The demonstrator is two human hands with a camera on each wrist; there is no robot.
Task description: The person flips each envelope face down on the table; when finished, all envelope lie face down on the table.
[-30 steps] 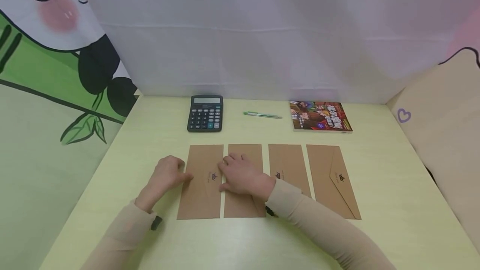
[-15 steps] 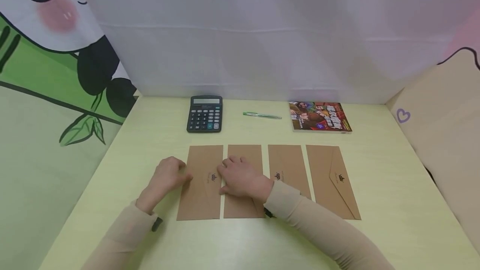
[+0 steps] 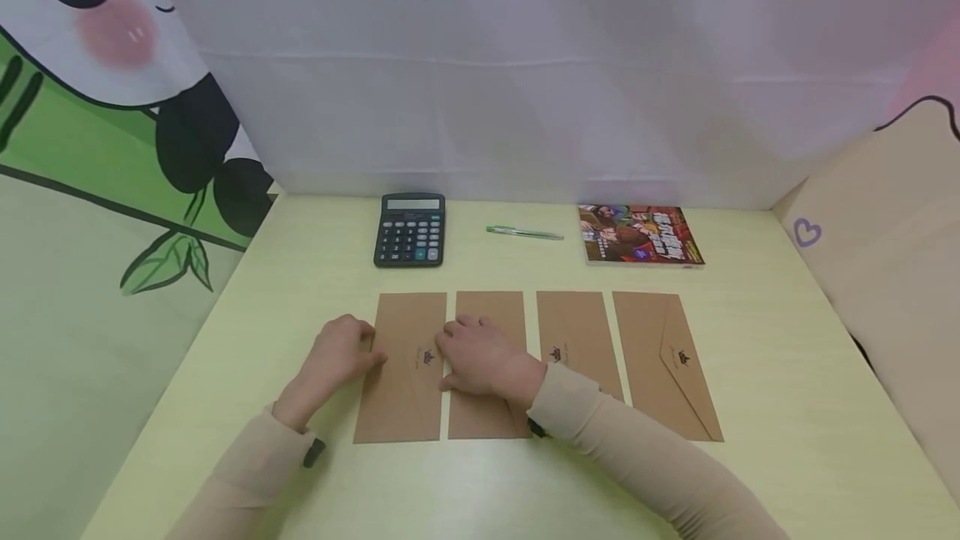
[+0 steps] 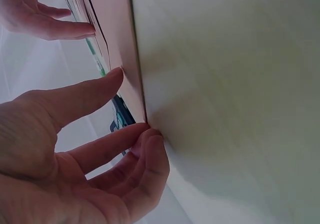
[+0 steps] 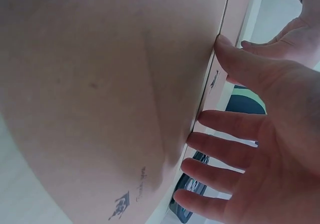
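Observation:
Several brown paper envelopes lie side by side in a row. On the leftmost envelope (image 3: 401, 398), the thumb of my left hand (image 3: 333, 357) rests near the left edge. In the left wrist view its forefinger touches that edge, apart from the thumb, and the other fingers curl beneath. My right hand (image 3: 483, 357) lies over the second envelope (image 3: 487, 419), covering its middle. In the right wrist view the right fingers (image 5: 225, 146) are spread and fairly straight, with thumb and fingertips along the envelope's left edge. The third envelope (image 3: 573, 319) is partly under the right sleeve.
Behind the row lie a black calculator (image 3: 409, 230), a green pen (image 3: 525, 232) and a book with a colourful cover (image 3: 640, 234). The rightmost envelope (image 3: 652, 357) shows its pointed flap. A pale cloth wall (image 3: 510, 107) stands along the table's back edge.
Both hands stay in the same places on the envelopes. The envelopes and the things behind them have not moved; only the head view shifts very slightly.

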